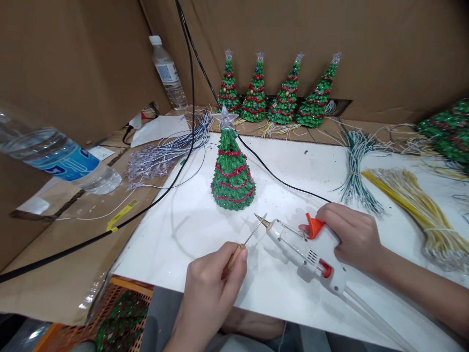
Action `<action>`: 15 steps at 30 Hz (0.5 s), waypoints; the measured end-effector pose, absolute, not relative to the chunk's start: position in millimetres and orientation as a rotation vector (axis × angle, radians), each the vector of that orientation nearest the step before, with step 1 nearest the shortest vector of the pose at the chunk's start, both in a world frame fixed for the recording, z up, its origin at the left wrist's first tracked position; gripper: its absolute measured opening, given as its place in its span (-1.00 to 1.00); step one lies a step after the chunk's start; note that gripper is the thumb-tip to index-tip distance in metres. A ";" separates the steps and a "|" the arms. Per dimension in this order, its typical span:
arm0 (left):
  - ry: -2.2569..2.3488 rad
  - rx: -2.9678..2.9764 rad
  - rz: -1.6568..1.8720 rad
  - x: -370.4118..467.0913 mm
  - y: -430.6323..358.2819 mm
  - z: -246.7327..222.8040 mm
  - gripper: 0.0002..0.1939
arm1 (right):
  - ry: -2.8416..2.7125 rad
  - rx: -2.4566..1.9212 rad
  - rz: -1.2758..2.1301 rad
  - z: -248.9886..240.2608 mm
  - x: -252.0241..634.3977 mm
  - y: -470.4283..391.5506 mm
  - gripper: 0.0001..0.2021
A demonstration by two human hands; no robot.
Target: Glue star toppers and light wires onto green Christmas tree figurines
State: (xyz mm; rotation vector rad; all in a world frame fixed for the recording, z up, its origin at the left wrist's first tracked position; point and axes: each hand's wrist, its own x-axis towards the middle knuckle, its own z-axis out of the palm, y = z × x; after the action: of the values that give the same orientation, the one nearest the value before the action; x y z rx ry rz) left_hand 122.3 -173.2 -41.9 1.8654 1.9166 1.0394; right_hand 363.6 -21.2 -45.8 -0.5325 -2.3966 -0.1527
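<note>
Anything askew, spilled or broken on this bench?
Minor: a thin white wire strays across brown cardboard, outside the bundle of star-tipped wires. The blue-labelled clear plastic bottle appears tilted, possibly lens distortion. No spill or breakage visible.

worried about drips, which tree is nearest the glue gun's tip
The tree standing alone on the white board, just beyond the glue gun. Four others stand in a row at the back; another shows at the right edge.

Large bottle cropped at left edge — left hand partly hides wooden handle
</note>
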 end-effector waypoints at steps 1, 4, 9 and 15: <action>1.918 1.863 1.036 122.4 -173.5 -41.9 -0.74 | -2.394 -0.532 -0.151 -45.9 363.6 -21.1 -0.73; 1.924 1.863 1.033 122.5 -173.9 -42.1 -0.75 | -2.391 -0.534 -0.142 -46.5 363.8 -20.8 -0.78; 1.928 1.870 1.035 122.3 -173.3 -42.8 -0.74 | -2.382 -0.542 -0.137 -47.1 363.9 -20.5 -0.84; 1.930 1.856 1.043 122.2 -173.0 -42.9 -0.74 | -2.383 -0.532 -0.131 -46.7 363.3 -20.7 -0.82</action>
State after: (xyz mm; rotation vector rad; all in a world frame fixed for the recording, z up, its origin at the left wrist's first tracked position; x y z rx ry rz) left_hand 122.2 -173.0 -42.9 1.8559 1.9304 1.0427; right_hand 363.3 -20.7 -46.7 -0.5320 -2.3830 -0.1310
